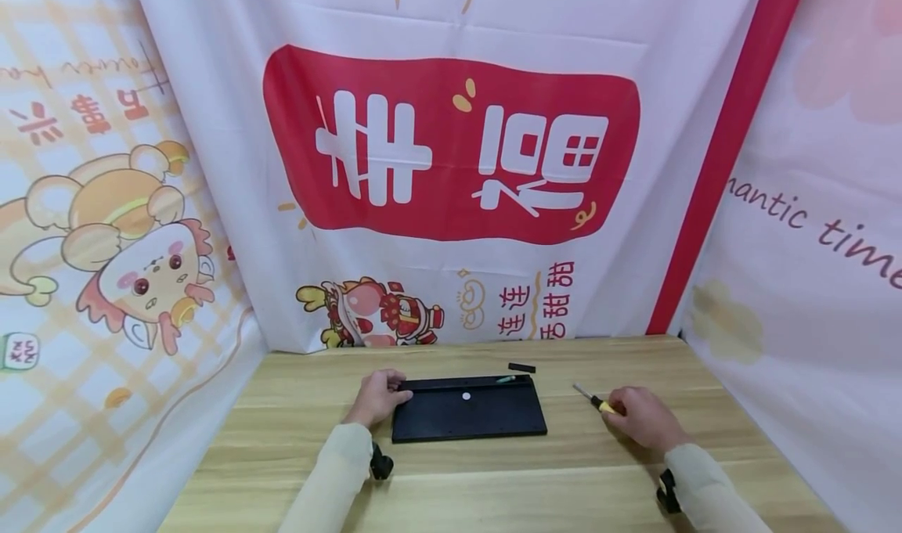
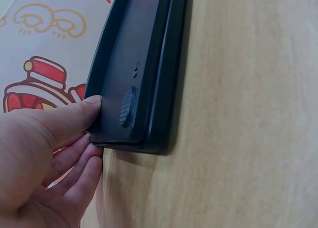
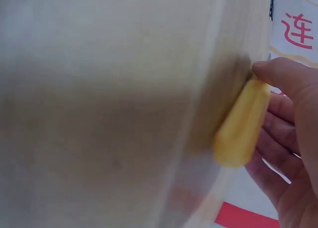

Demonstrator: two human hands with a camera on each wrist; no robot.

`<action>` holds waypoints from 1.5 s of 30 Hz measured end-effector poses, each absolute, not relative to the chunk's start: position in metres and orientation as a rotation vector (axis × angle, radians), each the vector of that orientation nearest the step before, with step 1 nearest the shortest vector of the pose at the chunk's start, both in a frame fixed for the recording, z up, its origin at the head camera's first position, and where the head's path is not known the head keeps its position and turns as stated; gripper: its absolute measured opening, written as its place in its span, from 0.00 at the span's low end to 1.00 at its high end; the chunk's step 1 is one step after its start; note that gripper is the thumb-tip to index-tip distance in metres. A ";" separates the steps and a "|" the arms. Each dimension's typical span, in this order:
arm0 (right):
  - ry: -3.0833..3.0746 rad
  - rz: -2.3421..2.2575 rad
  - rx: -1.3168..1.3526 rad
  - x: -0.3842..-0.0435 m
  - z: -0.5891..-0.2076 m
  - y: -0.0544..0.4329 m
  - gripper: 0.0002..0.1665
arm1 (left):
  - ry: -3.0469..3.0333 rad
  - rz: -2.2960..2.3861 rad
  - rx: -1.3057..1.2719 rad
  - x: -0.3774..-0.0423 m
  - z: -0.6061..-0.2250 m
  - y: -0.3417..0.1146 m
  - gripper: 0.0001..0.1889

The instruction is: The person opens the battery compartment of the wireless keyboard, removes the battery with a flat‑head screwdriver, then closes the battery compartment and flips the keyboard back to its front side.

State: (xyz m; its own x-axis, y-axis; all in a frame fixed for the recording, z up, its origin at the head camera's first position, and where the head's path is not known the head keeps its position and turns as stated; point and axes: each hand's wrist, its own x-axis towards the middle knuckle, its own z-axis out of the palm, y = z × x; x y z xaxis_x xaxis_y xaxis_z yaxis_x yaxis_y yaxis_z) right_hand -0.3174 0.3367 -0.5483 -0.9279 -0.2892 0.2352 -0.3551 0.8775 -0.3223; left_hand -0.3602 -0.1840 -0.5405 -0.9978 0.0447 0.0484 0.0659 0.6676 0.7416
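Note:
A black keyboard [image 1: 465,422] lies face down on the table, with a small white round spot on its underside. My left hand [image 1: 378,398] grips its far left corner; in the left wrist view the thumb lies on the keyboard's [image 2: 131,64] edge, with fingers against its end. A green battery [image 1: 506,379] shows at the far right of the keyboard. Just beyond that lies a small black cover-like strip [image 1: 522,368]. Right of the keyboard, my right hand [image 1: 647,417] holds a screwdriver [image 1: 599,404] by its yellow handle [image 3: 242,126], metal shaft pointing toward the far left.
The wood-grain table [image 1: 465,490] meets a white printed cloth [image 1: 451,290] at its back edge. More printed cloths hang at the left [image 1: 106,322] and right [image 1: 810,282]. A black wrist camera [image 1: 381,462] sits on the left sleeve.

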 end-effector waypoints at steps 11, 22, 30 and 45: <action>-3.019 0.516 0.521 -0.345 -0.498 0.297 0.14 | -2.847 -1.257 -0.109 -0.365 -0.542 -0.188 0.17; -2.943 0.501 0.779 -0.377 -0.494 0.213 0.12 | -2.845 -1.280 -0.135 -0.364 -0.544 -0.184 0.17; -2.844 0.470 0.899 -0.386 -0.507 0.187 0.07 | -2.827 -1.307 -0.138 -0.367 -0.547 -0.183 0.17; -2.906 0.568 0.946 -0.398 -0.509 0.176 0.04 | -2.825 -1.307 -0.106 -0.368 -0.547 -0.187 0.16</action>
